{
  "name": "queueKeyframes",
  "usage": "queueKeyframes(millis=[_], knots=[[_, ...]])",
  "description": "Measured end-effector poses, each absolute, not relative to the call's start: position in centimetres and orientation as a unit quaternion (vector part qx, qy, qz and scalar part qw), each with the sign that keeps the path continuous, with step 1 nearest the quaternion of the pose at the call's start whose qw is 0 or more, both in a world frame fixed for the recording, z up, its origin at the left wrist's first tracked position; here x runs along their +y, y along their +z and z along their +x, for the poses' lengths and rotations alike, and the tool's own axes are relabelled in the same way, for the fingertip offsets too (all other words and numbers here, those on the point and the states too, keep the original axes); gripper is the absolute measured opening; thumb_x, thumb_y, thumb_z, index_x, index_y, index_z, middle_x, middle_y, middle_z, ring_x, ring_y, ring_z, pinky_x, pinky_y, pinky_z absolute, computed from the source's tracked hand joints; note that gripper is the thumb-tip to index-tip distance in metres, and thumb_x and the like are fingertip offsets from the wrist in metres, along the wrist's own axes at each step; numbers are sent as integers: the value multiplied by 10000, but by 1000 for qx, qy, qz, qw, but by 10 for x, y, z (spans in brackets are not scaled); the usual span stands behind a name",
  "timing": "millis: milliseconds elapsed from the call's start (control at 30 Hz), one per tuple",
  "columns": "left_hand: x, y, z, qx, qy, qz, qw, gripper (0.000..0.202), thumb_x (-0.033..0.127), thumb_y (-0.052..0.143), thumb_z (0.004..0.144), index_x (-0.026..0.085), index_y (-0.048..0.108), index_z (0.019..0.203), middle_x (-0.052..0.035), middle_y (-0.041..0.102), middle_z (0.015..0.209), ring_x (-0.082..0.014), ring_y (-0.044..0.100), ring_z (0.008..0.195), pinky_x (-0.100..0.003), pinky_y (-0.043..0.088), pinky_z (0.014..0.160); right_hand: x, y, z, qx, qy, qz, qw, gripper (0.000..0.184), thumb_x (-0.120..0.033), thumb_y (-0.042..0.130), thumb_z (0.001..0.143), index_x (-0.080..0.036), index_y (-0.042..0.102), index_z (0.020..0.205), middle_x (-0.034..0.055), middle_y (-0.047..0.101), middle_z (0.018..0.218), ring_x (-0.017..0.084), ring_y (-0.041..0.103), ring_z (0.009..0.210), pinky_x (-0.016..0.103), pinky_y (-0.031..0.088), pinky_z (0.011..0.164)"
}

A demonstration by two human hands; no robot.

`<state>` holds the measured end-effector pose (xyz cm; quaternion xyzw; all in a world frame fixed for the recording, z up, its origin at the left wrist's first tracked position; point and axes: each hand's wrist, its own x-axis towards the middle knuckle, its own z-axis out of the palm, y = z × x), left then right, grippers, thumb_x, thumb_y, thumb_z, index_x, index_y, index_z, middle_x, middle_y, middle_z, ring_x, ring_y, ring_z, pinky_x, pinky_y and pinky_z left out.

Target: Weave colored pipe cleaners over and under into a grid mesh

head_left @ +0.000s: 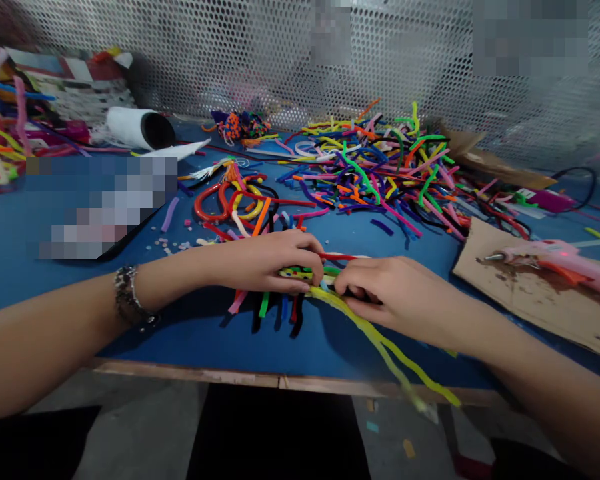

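Near the near edge of the blue bench (55, 287), the left hand (270, 263) pinches one bundle of short multicoloured pipe cleaners (280, 303). The right hand (380, 290), just beside it, curls closed on two long yellow fuzzy pipe cleaners (380, 343) that trail over that edge. One pink glue gun (565, 260) lies on one brown cardboard sheet (530, 300) at the right edge. One white roll (135, 127) sits at the far left, before a perforated mesh wall (230, 53).

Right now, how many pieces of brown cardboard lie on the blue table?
2. The near piece lies at the right under the pink glue gun; the far piece lies beside the pipe cleaner pile. Others may be hidden under the pile.
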<state>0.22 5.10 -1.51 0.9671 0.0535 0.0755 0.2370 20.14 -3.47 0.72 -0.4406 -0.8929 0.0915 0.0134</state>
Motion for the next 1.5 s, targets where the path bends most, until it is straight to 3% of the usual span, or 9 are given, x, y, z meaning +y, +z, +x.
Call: queueKeyframes(millis=[167, 333, 600, 800, 900, 1000, 1133, 1400, 1500], knots=[[51, -16, 2, 49, 74, 968, 236, 160, 222, 456, 864, 211, 567, 979, -76, 465, 1076, -185, 445, 1006, -283, 355, 876, -37, 7, 195, -886, 123, -448, 7, 102, -106, 490, 698, -163, 494, 613, -20, 495, 661, 78, 411, 549, 212, 270, 519], [52, -17, 2, 48, 75, 969, 231, 169, 222, 470, 859, 206, 573, 993, -83, 461, 1085, -182, 434, 1021, -280, 337, 898, -37, 9, 194, -899, 196, -391, 25, 122, -112, 471, 722, -164, 492, 613, -37, 474, 616, 67, 379, 534, 200, 295, 533], [51, -16, 1, 53, 72, 966, 244, 155, 210, 473, 856, 201, 558, 985, -83, 463, 1096, -179, 437, 1031, -274, 341, 898, -29, 11, 201, -873, 170, -438, 134, 117, -153, 463, 776, -163, 523, 677, -34, 496, 584, 66, 404, 510, 180, 301, 502], [51, -16, 2, 61, 82, 964, 244, 160, 212, 497, 846, 188, 543, 998, -84, 476, 1086, -172, 455, 1005, -254, 351, 869, -25, 12, 207, -882, 130, -449, 59, 145, -132, 470, 760, -169, 478, 620, -43, 471, 555, 68, 388, 489, 192, 255, 486], [51, -15, 2, 60, 85, 964, 243, 163, 209, 506, 840, 190, 550, 996, -84, 483, 1075, -176, 464, 990, -258, 357, 860, -24, 11, 209, -878, 134, -459, 30, 86, -177, 452, 808, -183, 512, 746, -59, 460, 528, 71, 370, 451, 195, 225, 458], [51, -14, 3, 58, 82, 965, 241, 166, 195, 511, 835, 189, 561, 993, -88, 480, 1075, -180, 466, 988, -265, 357, 867, -22, 11, 212, -893, 137, -426, 36, 122, -236, 411, 862, -191, 524, 877, -38, 529, 609, 83, 432, 503, 193, 268, 487], [52, -14, 2, 49, 77, 968, 234, 193, 199, 505, 839, 203, 569, 1022, -91, 473, 1087, -183, 460, 995, -274, 358, 874, -19, 10, 215, -917, 146, -371, 21, 177, -219, 392, 875, -184, 561, 837, 8, 582, 768, 104, 511, 647, 210, 335, 581], [52, -15, 2, 49, 75, 970, 227, 203, 203, 496, 845, 212, 573, 1032, -90, 472, 1097, -189, 454, 1014, -290, 344, 896, -25, 13, 209, -923, 146, -355, 23, 173, -308, 482, 837, -161, 572, 819, 25, 537, 794, 122, 500, 693, 233, 374, 622], [52, -15, 3, 46, 74, 970, 227, 206, 205, 498, 844, 206, 572, 1036, -95, 473, 1097, -190, 454, 1014, -290, 345, 895, -28, 11, 208, -926, 133, -353, 17, 150, -268, 473, 841, -161, 569, 799, 23, 535, 786, 122, 499, 689, 234, 380, 622]])
